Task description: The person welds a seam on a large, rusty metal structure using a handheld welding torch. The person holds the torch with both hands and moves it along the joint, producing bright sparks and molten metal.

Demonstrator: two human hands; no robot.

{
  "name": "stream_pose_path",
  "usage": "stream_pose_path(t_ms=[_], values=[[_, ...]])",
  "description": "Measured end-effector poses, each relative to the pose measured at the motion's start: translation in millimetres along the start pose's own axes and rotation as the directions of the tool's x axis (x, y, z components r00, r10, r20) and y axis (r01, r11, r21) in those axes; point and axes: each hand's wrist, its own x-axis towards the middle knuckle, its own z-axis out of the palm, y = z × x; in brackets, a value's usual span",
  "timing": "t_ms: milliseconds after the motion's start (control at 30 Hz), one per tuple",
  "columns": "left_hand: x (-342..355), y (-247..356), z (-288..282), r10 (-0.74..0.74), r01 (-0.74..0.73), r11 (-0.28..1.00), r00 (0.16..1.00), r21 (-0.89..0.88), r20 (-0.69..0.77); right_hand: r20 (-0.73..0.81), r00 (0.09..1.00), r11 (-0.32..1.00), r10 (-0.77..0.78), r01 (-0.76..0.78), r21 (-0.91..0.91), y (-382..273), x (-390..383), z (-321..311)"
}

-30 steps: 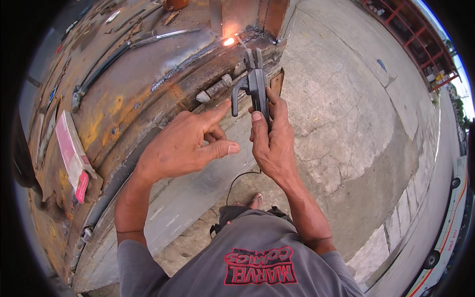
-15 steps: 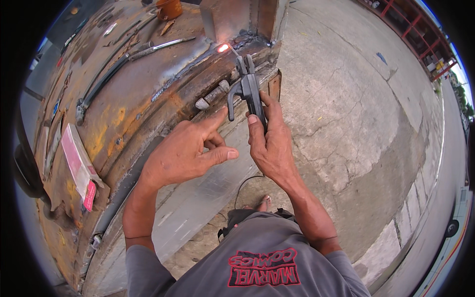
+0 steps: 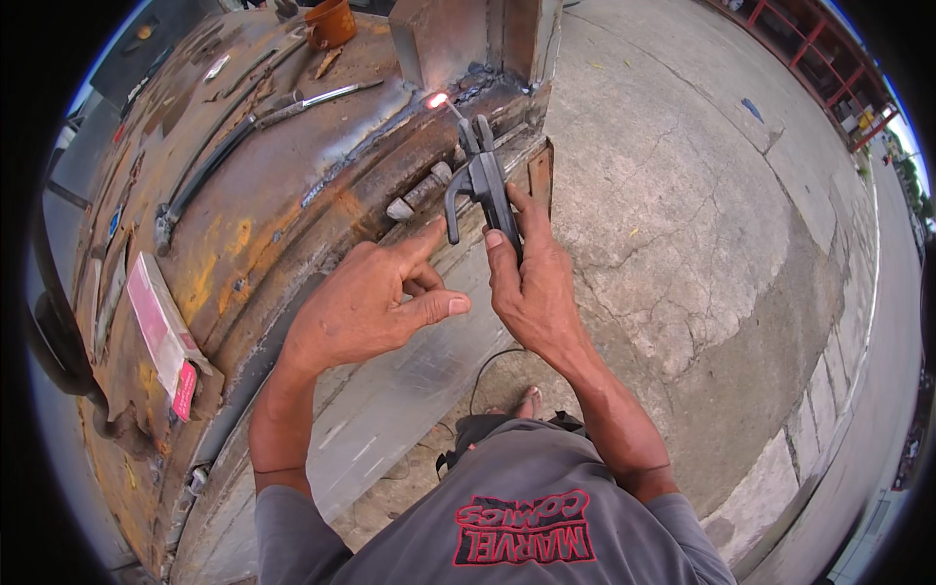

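Observation:
My right hand [image 3: 541, 292] is wrapped round the black handle of a welding electrode holder [image 3: 495, 190]. A short electrode [image 3: 454, 109] sticks out of its jaws. The electrode's tip meets a glowing red-white spot [image 3: 437, 99] on the rusty steel, by the foot of an upright steel piece [image 3: 444, 44]. My left hand [image 3: 356, 302] holds nothing; its index finger points toward the holder's curved lever and its thumb is stretched out, the other fingers bent. Whether that fingertip touches the lever, I cannot tell. A dark, rough weld seam [image 3: 478, 83] runs along the upright's base.
On the rusty plate [image 3: 263, 190] lie a long-handled tool [image 3: 224, 141], an opened pink-and-white box [image 3: 161, 322] and an orange-brown pot [image 3: 330, 21]. A cylindrical hinge-like piece [image 3: 419, 190] sits along the edge. Cracked concrete [image 3: 673, 244] stretches to the right; a cable [image 3: 476, 380] hangs near my foot.
The view has shifted slightly. The holder's jaws lean a little further left, and the glow looks slightly smaller. My hands keep nearly the same pose. A pale vehicle at right has moved down the picture.

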Motion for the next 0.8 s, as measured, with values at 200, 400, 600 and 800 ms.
stream_pose_path(t_ms=[200,400,600,800], values=[[0,2,0,-0.021,0.021,1.000,1.000,0.015,-0.007,0.006,1.000,1.000,-0.027,0.027,-0.004,2,0,0],[0,2,-3,-0.095,0.086,0.984,0.994,0.156,0.051,0.024,0.999,0.999,0.034,-0.034,0.019,-5,-1,-3],[-1,5,-2,0.035,-0.034,0.998,0.999,-0.050,0.016,-0.084,0.996,0.999,-0.035,0.038,0.036,11,-1,3],[0,3,-1,0.035,-0.035,0.999,0.999,-0.032,0.027,-0.053,0.999,0.999,-0.004,0.005,0.032,7,-1,2]])
